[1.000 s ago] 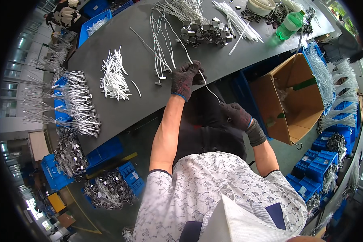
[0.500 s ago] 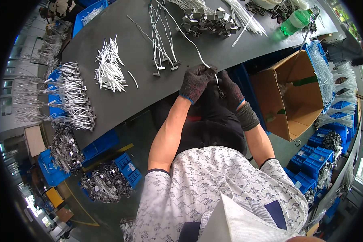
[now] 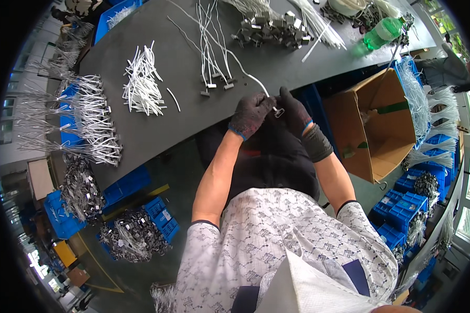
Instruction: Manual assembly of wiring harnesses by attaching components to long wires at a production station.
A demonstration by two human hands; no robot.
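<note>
Worker at a dark table [image 3: 141,133], both hands gloved and brought close together just beyond the table's near edge, above the person's dark trousers [image 3: 271,175]. The left hand [image 3: 253,115] is closed in a pinch on a wire [image 3: 261,86], near the end that carries a white covering. From there the wire runs up and leftward over the table in a loose curve. At its lower end a small metal clip [image 3: 279,112] sits between the two hands. The right hand [image 3: 296,113] is beside the clip, fingers pointing up; whether they grip it I cannot tell from here.

On the table, left of the wire: several loose wires [image 3: 206,55] with small metal pieces at their lower ends; farther left, a heap of short white tubes [image 3: 143,83], one single tube [image 3: 173,99] lying apart from it. Farther back: a pile of metal clips [image 3: 277,28], with long white strips [image 3: 326,34] to its right, then a green bottle [image 3: 384,34] lying tilted. At the left end, bundled wires [image 3: 96,120] lie in rows. Right of the person stands an open cardboard box [image 3: 350,141]; on the floor at left, a heap of clipped wires [image 3: 133,235] beside a blue crate [image 3: 164,219].
</note>
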